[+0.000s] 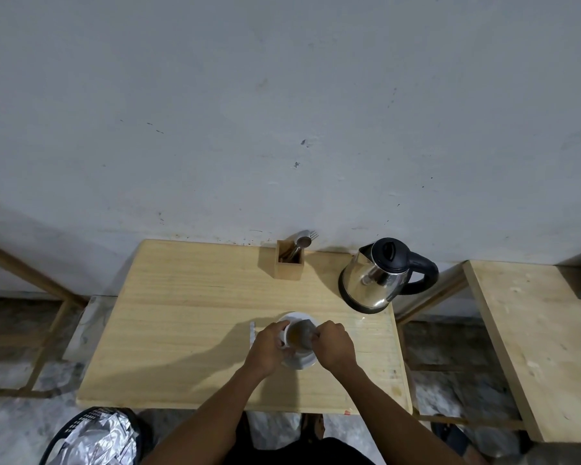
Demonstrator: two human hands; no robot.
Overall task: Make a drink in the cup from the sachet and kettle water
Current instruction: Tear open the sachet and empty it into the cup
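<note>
A white cup point(291, 333) with brown liquid stands on a white saucer point(301, 362) near the middle of the wooden table point(188, 313). My left hand point(270, 347) grips the cup's left side. My right hand point(332, 344) is closed over the cup's right rim, pinching something thin that dips into the cup; what it is I cannot make out. A strip of silvery sachet point(252, 333) lies flat just left of my left hand. The steel kettle point(379, 276) with a black lid and handle stands at the table's back right.
A wooden holder point(289, 265) with a fork and spoons stands at the table's back edge by the grey wall. A second wooden table point(537, 347) is on the right. A black basket with silver wrappers point(94, 437) sits on the floor at lower left.
</note>
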